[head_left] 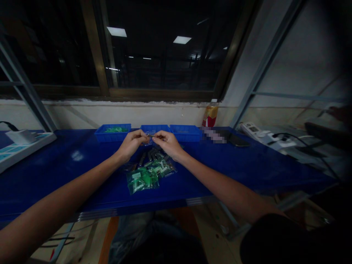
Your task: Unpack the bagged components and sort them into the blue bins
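Observation:
My left hand and my right hand meet above the middle of the blue table, both closed in a pinch. Between their fingertips is a small, thin, dark metallic piece, too small to name. Clear plastic shows around the fingertips; I cannot tell whether it is held or lies behind. Below the hands lies a pile of small clear bags with green and pale contents. Several dark cylindrical pieces lie at the pile's far side, partly hidden by my hands.
Along the back stand a blue bin with green contents and two more blue bins, one partly behind my hands. A bottle, a dark phone and a power strip are at right. Another power strip lies left.

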The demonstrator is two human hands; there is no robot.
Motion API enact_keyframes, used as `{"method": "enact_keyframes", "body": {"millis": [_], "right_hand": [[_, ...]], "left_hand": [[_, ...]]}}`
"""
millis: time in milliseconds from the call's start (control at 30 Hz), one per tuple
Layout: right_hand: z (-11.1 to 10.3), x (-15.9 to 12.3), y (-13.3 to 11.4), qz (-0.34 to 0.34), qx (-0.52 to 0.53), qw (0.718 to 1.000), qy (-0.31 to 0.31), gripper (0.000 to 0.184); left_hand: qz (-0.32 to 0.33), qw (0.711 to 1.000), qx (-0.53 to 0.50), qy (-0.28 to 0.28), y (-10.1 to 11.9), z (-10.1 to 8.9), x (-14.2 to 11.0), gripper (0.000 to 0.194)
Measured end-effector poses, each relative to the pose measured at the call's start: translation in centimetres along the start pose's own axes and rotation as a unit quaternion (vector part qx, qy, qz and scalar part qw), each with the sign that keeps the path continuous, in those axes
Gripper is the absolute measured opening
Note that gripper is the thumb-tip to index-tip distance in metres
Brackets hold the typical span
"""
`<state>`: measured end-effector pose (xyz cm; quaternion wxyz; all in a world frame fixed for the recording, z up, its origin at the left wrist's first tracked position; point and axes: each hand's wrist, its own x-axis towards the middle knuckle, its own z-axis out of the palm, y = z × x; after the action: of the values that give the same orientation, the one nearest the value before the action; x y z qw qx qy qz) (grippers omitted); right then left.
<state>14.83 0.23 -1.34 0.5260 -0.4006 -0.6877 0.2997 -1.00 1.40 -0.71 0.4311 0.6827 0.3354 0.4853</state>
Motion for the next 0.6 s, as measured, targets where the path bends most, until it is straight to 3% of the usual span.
{"method": "enact_keyframes", "body": {"millis": [233, 600], "right_hand": [[-0.19, 0.11, -0.09, -0.033, -0.046, 0.998, 0.01, 0.01], [-0.07, -0.1, -0.58, -0.052, -0.033, 0.998, 0.023, 0.013]], "left_hand": [[-0.003, 1.0, -0.012, -0.014, -0.22, 0.19, 0.21, 0.018], [0.024, 0.999, 0.025, -0.042, -0.46, 0.06, 0.15, 0.02]]}}
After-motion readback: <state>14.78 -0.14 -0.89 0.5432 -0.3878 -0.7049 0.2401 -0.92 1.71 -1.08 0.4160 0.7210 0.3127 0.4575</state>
